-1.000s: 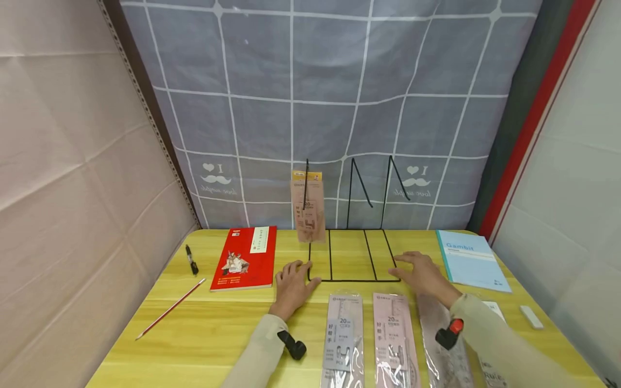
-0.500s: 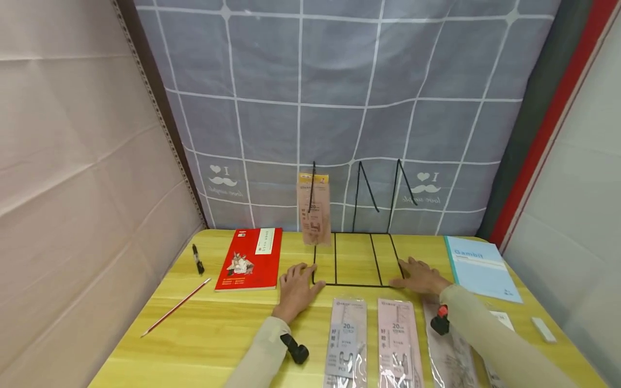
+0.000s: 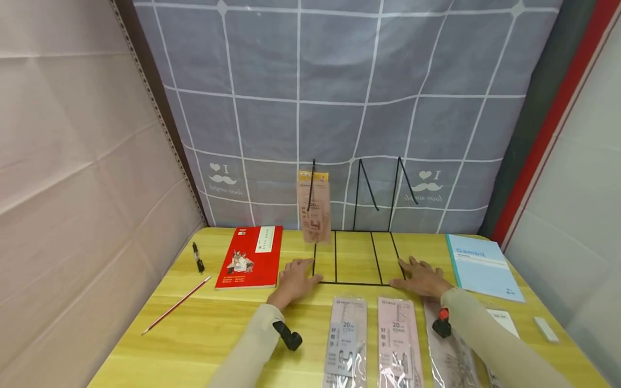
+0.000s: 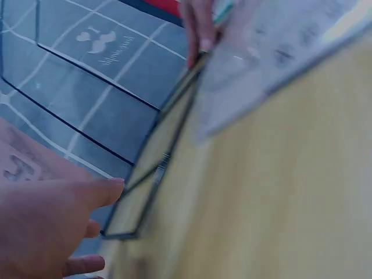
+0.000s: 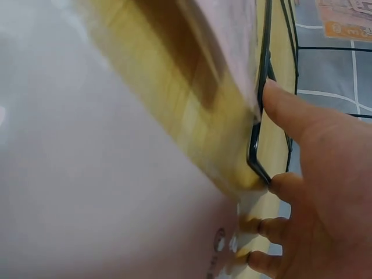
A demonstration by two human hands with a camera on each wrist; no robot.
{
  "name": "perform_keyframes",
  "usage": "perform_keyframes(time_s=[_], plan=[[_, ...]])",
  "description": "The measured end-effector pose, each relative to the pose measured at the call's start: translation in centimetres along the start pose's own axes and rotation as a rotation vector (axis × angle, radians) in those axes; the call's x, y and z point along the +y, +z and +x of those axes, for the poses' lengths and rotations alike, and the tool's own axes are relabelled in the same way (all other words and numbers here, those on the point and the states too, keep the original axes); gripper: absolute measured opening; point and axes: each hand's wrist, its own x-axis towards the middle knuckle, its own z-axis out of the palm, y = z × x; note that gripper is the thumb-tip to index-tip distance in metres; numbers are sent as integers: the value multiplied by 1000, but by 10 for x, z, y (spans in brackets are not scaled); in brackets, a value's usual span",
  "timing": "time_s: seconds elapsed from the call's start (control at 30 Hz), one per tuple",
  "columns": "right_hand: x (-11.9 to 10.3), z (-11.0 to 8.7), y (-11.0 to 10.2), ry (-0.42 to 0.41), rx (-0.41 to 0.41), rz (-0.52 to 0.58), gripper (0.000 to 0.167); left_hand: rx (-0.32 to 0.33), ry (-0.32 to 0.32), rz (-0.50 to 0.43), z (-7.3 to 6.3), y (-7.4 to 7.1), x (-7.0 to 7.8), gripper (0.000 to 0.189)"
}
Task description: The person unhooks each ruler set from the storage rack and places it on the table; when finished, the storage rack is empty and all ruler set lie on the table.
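A black wire rack (image 3: pixel 359 283) with upright hooks stands on the wooden table, and a pink packaged ruler set (image 3: pixel 315 215) hangs from its left hook. My left hand (image 3: pixel 293 281) is at the rack's front left corner, fingers spread; in the left wrist view its thumb (image 4: pixel 107 190) overlaps the wires and the grip is loose. At the front right corner, my right hand (image 3: pixel 421 277) pinches the frame, its thumb (image 5: pixel 282 107) against the front wire and a finger at the side wire. Packaged ruler sets (image 3: pixel 345 339) lie in front of the rack.
On the left are a red book (image 3: pixel 249 257), a black pen (image 3: pixel 198 257) and a red pencil (image 3: pixel 177 305). A light blue notebook (image 3: pixel 485 267) and white eraser (image 3: pixel 545 330) lie on the right. Another pink package (image 3: pixel 399 334) and further packages lie near my right forearm.
My right hand has come down to the rack's right front corner. My left hand has shifted slightly left. The head view has turned a little; the rack and hanging package look unchanged.
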Motion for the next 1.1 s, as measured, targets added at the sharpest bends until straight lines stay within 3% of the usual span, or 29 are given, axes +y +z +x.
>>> perform_keyframes(time_s=[0.17, 0.23, 0.37, 0.47, 0.57, 0.73, 0.97, 1.1], plan=[[5, 2, -1, 9, -1, -43, 100, 3, -17, -256, 10, -33, 14, 60], [6, 2, -2, 13, -2, -55, 100, 75, -8, -294, 16, -47, 19, 55], [5, 2, -5, 17, -3, -68, 100, 281, 24, -264, 33, -74, 26, 48], [4, 3, -5, 20, -7, -69, 100, 353, 40, -258, 46, -90, 27, 50], [5, 4, -4, 22, -13, -70, 101, 335, 49, -310, 60, -101, 23, 52], [5, 6, -2, 21, -17, -70, 100, 229, 68, -441, 80, -108, 8, 54], [3, 5, -3, 36, -12, -66, 97, 178, 131, -467, 98, -110, 4, 49], [4, 4, -3, 30, -12, -69, 99, 163, 115, -492, 103, -113, 8, 43]])
